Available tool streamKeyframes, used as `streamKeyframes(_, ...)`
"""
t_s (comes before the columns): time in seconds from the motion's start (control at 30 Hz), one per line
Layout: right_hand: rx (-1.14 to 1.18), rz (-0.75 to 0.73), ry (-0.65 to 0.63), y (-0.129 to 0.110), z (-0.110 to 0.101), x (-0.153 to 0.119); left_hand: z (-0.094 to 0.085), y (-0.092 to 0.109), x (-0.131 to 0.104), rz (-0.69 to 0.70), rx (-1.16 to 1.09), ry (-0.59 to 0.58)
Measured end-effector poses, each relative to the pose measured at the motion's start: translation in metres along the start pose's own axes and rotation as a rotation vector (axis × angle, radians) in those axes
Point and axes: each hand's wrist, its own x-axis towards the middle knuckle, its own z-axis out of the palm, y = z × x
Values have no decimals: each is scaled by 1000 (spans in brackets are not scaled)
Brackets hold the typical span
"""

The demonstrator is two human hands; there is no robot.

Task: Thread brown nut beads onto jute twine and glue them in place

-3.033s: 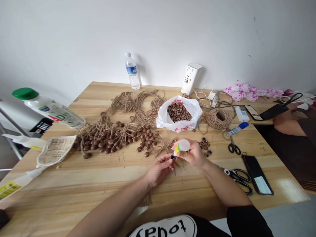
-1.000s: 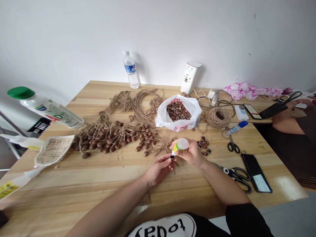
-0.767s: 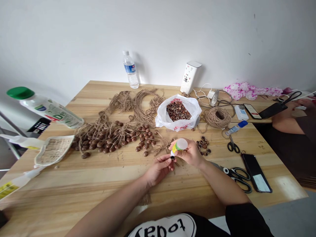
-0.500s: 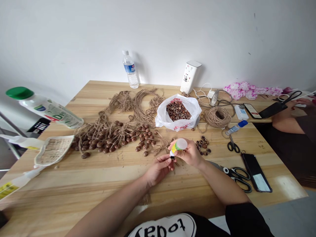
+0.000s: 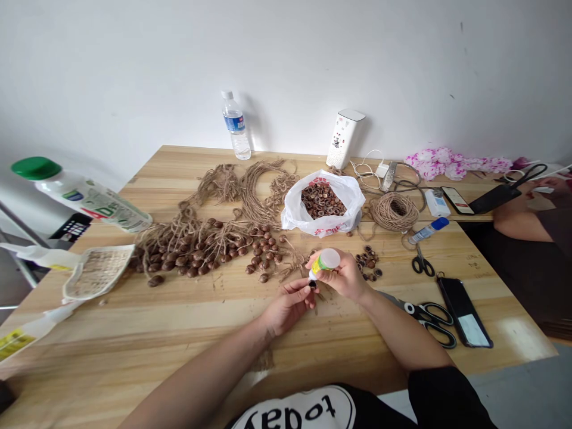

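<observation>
Between its thumb and fingers my left hand point(image 5: 290, 305) pinches a small dark nutshell half point(image 5: 313, 285), its hollow side up. My right hand point(image 5: 343, 277) is wrapped round a small glue bottle point(image 5: 325, 261) with a yellow-green label. The bottle is tilted, with its white nozzle down at the shell's rim. Behind the hands stands a white plastic bag point(image 5: 357, 199) full of brown shell halves point(image 5: 322, 200). More shell halves point(image 5: 367, 262) lie right of my right hand. Round brown nuts point(image 5: 196, 256) on twine lie to the left.
A twine ball point(image 5: 394, 211), a glue stick point(image 5: 428, 230), small scissors point(image 5: 422, 264), large scissors point(image 5: 435, 319) and a phone point(image 5: 465, 313) lie on the right. A water bottle point(image 5: 235, 126) stands at the back, a green-capped bottle point(image 5: 89, 196) at the left. Another person's arm point(image 5: 521, 220) is far right.
The glue bottle has shifted very slightly to the right and its nozzle has lifted a little, so more of the shell's dark hollow shows. Both hands keep their holds.
</observation>
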Motion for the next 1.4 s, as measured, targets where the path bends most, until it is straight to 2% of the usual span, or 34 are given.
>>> streamKeyframes(0.1,26,-7,-4,-1,0,-1,0,0,0,2,11,1)
streamKeyframes(0.23,81,54,-53,0,2,-1,3,1,-1,2,22,1)
streamKeyframes(0.47,-8,-22,1,-1,-2,1,3,2,-1,-13,2,17)
streamKeyframes(0.67,47,20,-51,-3,1,0,5,4,-1,-5,1,13)
streamKeyframes(0.97,-3,38,-7,3,-9,-1,3,2,-1,-6,-9,25)
streamKeyframes(1.17,-20,-4,-41,1,-9,0,2,1,-1,9,-18,35)
streamKeyframes(1.4,21,43,-94,9,-11,-5,2,0,0,29,-20,43)
